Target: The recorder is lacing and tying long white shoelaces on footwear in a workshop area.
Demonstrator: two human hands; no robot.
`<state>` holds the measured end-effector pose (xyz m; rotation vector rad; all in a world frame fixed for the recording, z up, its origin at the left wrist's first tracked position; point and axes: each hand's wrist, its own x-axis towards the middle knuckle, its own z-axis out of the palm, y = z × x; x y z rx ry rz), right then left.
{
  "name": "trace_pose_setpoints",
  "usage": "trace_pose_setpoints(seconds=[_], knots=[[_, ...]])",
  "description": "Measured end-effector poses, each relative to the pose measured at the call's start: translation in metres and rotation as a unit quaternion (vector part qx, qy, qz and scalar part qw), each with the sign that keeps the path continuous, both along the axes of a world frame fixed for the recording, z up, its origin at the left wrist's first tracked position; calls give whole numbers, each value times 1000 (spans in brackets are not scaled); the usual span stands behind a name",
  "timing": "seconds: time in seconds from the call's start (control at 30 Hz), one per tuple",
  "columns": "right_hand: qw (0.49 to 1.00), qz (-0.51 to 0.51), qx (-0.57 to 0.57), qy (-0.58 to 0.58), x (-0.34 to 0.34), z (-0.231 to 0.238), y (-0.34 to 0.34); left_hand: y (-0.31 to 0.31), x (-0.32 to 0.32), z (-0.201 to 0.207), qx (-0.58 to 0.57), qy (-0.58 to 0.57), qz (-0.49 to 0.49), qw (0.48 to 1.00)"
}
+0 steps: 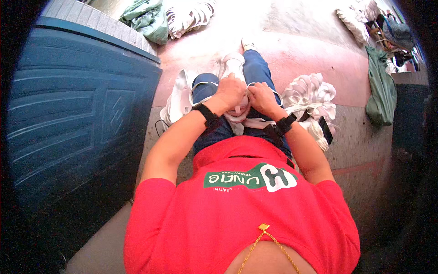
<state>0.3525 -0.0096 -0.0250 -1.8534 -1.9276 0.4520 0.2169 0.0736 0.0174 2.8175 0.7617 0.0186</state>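
A white shoe upper (233, 62) lies lengthwise between my thighs, its pinkish lower end showing below my hands. My left hand (232, 91) is closed over its middle, fingers pinched on a white shoelace (195, 86) that loops out to the left over my thigh. Just beside it, my right hand (263, 97) is closed too, thumb and fingers together on the lace, which curves out past the right knuckles. My fingers and palms hide part of the upper and where the lace meets it.
More white uppers (177, 100) lie by my left leg. A pile of white uppers (315, 93) sits to the right, with a black phone (325, 130) near it. A blue panelled door (68, 109) stands left; green sacks (381, 89) and white bundles (189, 18) lie farther off.
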Motion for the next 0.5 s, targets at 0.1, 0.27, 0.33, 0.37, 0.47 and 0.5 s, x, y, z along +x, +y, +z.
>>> trace_pose_setpoints(seconds=[0.1, 0.27, 0.33, 0.37, 0.47, 0.5], knots=[[1000, -4, 4, 23, 1, 4, 0, 2, 5, -7, -19, 3, 3, 1000], [995, -18, 58, 74, -1, 4, -1, 7, -2, -16, -61, -156, 98, 981], [994, -25, 89, 52, -5, 7, -1, 11, -2, -19, -68, -200, 129, 969], [994, -25, 89, 53, -6, 8, 1, 15, -1, -20, -125, -197, 145, 962], [994, 81, 69, -28, -3, 13, 2, 26, 6, -4, -252, -188, 173, 933], [987, 107, 51, -107, -5, 18, 4, 31, 5, -1, -316, -182, 192, 911]])
